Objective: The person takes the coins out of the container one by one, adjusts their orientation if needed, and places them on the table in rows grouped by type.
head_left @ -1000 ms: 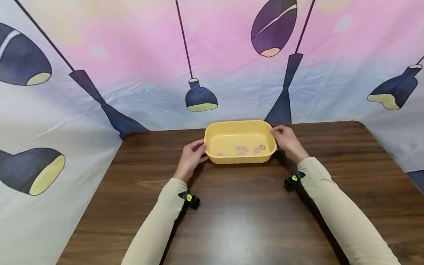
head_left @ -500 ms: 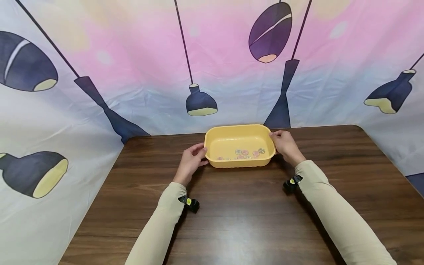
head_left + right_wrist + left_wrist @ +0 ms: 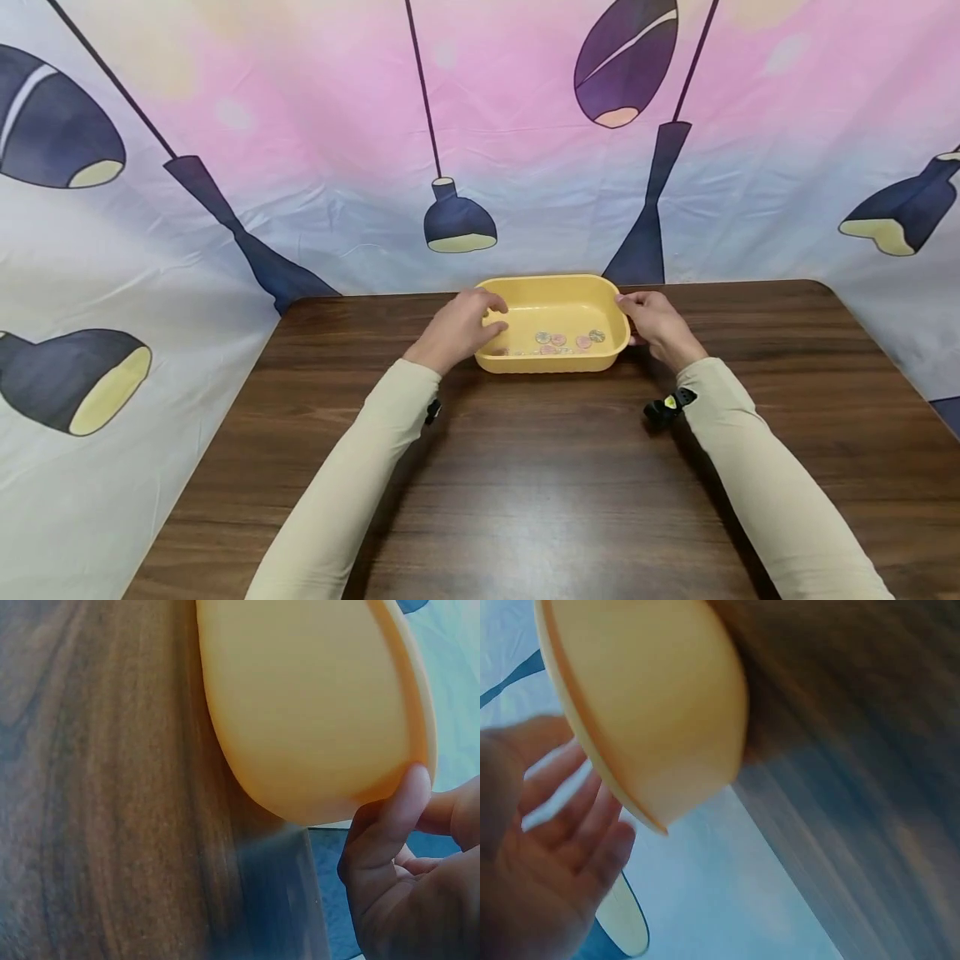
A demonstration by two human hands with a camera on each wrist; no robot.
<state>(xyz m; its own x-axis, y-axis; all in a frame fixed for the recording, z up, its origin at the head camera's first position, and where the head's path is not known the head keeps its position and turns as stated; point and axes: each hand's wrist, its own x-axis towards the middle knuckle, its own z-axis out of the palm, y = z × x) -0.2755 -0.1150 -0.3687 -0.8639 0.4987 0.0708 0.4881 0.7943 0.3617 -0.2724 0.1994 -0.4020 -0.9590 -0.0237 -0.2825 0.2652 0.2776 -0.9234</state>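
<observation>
At the far edge of the table (image 3: 525,467), the left hand (image 3: 459,332) reaches, fingers relaxed, over the yellow tub's (image 3: 553,360) left rim toward small round tokens (image 3: 567,339) inside; the right hand (image 3: 660,327) steadies its right end with a curled grip. Keeping the tub pinned looks wise. No readable writing

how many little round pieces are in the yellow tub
4 clear ones, in a row near the front wall of the yellow tub: round pieces at. More may lie by the left hand, too small to tell.
</observation>
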